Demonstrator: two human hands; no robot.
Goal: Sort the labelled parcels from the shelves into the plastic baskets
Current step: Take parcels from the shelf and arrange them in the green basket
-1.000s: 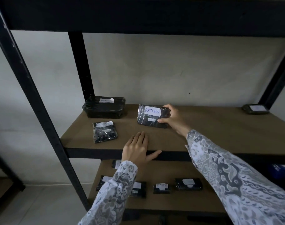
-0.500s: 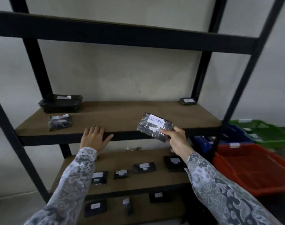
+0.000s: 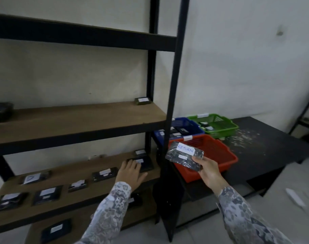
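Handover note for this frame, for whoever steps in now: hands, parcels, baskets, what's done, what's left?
Right hand: grips the black plastic-wrapped parcel labelled RETURN, held over the red plastic basket.
Left hand: flat on the lower wooden shelf, holding nothing.
Done: blue plastic basket and green plastic basket already hold parcels.
Left: drop RETURN; basket labels unreadable, red looks likeliest. Many labelled parcels remain on the shelves.

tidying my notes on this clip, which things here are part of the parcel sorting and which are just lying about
Part of the job:
- RETURN parcel, held in the right hand
- red basket, blue basket, green basket
- labelled parcels on the lower shelf
- left hand, resting on that shelf

Just lying about:
- white flecks on the black table
- white object on the floor
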